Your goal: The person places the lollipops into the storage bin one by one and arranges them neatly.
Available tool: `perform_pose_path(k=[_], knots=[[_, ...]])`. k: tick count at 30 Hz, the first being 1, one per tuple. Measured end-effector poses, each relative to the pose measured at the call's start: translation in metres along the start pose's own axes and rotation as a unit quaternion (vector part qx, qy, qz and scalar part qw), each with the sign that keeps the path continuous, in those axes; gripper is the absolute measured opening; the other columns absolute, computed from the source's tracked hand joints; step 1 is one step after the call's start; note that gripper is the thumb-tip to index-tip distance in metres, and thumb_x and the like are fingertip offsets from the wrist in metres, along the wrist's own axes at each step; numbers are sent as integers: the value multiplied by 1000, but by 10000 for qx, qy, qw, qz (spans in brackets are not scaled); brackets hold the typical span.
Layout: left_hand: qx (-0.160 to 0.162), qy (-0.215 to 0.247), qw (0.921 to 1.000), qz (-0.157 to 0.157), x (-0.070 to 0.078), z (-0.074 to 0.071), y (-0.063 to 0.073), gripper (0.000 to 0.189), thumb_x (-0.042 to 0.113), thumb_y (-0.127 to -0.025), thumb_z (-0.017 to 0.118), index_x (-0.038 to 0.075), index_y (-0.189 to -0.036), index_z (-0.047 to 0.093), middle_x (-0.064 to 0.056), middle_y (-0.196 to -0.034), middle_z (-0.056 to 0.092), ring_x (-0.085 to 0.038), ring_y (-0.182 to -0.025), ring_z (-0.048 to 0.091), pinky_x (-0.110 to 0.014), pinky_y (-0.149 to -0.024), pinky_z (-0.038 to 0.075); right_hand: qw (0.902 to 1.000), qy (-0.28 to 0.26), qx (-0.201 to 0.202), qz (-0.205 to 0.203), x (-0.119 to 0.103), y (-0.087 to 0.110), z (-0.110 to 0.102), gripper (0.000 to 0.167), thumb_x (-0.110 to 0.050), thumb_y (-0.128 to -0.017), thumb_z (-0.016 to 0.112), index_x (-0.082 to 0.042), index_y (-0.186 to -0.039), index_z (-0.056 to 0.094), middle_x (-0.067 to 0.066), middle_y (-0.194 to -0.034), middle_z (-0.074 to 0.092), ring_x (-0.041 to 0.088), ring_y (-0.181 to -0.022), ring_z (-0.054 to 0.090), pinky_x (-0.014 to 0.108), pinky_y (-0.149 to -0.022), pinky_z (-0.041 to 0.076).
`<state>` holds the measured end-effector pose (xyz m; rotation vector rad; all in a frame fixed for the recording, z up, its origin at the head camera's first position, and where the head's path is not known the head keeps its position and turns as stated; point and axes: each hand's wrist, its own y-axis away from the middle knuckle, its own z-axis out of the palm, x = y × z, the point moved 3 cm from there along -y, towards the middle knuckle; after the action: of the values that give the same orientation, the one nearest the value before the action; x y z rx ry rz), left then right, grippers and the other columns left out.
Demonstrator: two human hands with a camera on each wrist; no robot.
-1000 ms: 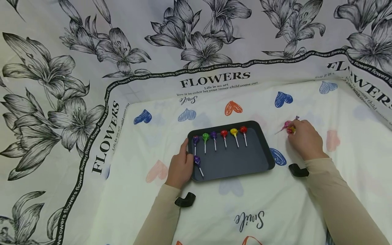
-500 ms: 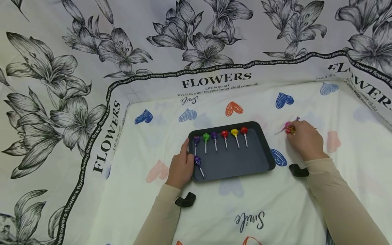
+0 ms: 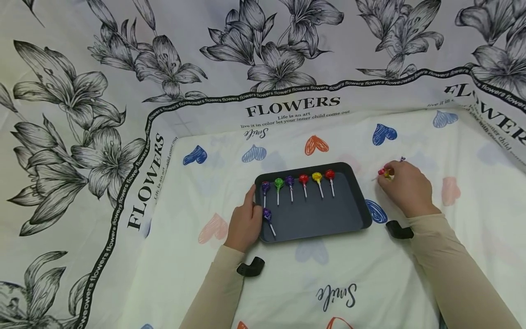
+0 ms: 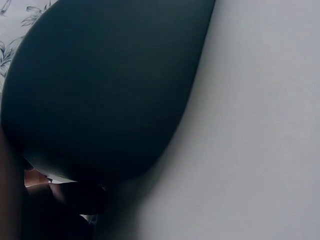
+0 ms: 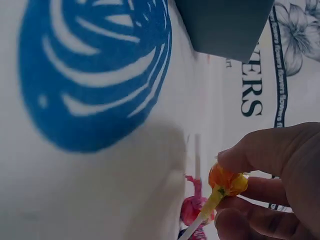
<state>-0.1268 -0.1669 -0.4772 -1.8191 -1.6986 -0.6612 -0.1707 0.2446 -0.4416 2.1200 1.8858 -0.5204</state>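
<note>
My left hand (image 3: 243, 224) grips the left rim of a dark grey tray (image 3: 320, 217). In the left wrist view the tray wall (image 4: 105, 95) hides most of that hand. My right hand (image 3: 407, 185), right of the tray, pinches a yellow-orange lollipop (image 5: 227, 181) by its wrapped head; its white stick points down and left in the right wrist view. Just behind it lies a pink lollipop (image 5: 191, 210) on the cloth. Lollipops stand in a row along the tray's far side, among them a green one (image 3: 278, 183) and a yellow one (image 3: 316, 177).
A purple lollipop (image 3: 267, 214) lies below the row, near the tray's left side. Beyond my right hand the tip of another purple wrapper (image 3: 402, 159) shows. A white cloth (image 3: 197, 192) printed with hearts covers the surface, with a flower-printed cloth (image 3: 164, 68) behind.
My right hand has shifted a little left, and its fingers have drawn the yellow-orange lollipop up from beside the pink one. The left hand stays on the tray.
</note>
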Motion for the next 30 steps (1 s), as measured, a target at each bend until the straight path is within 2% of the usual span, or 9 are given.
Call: perform_pose_path(k=[6, 10, 16, 19, 24, 30], knots=[[-7, 21, 10000, -24, -1, 1, 0, 62, 20, -104, 41, 13, -165, 35, 3, -58, 39, -15, -51, 34, -36, -53, 31, 9997, 130, 123, -164, -11, 2, -7, 42, -26, -94, 66, 9, -117, 71, 30, -103, 72, 45, -82, 67, 49, -52, 51], [-6, 9, 10000, -28, -2, 2, 0, 62, 21, -104, 41, 14, -165, 35, 3, -57, 38, -14, -50, 34, -35, -52, 31, 9996, 110, 120, -226, -22, 5, -12, 43, -31, -95, 64, 7, -114, 74, 27, -101, 74, 42, -83, 67, 48, -52, 51], [-31, 12, 10000, -31, -3, 2, -1, 62, 20, -104, 42, 15, -165, 35, 2, -59, 41, -15, -51, 36, -36, -54, 33, 9993, 150, 125, -318, -39, 12, -13, 41, -36, -94, 65, 2, -101, 78, 14, -83, 74, 30, -66, 63, 36, -45, 42], [-40, 23, 10000, -33, -3, 1, -1, 62, 20, -104, 42, 15, -165, 35, 1, -60, 42, -15, -52, 37, -36, -54, 34, 9990, 216, 102, -379, -47, 13, -12, 41, -37, -93, 66, 2, -97, 78, 12, -76, 72, 27, -61, 60, 35, -44, 40], [-45, 33, 10000, 9, -2, 1, -1, 62, 20, -103, 41, 14, -165, 35, 2, -61, 43, -15, -51, 37, -36, -54, 33, 9989, 184, 36, -427, -58, 15, -9, 43, -39, -92, 67, 2, -97, 78, 12, -78, 72, 27, -64, 61, 36, -45, 41], [-12, 23, 10000, 77, -2, 0, -1, 63, 20, -103, 42, 14, -165, 35, 1, -61, 43, -15, -51, 38, -36, -53, 33, 9987, -7, -259, -438, -71, 18, 0, 42, -40, -92, 69, 0, -100, 78, 11, -81, 73, 26, -68, 62, 34, -47, 42]])
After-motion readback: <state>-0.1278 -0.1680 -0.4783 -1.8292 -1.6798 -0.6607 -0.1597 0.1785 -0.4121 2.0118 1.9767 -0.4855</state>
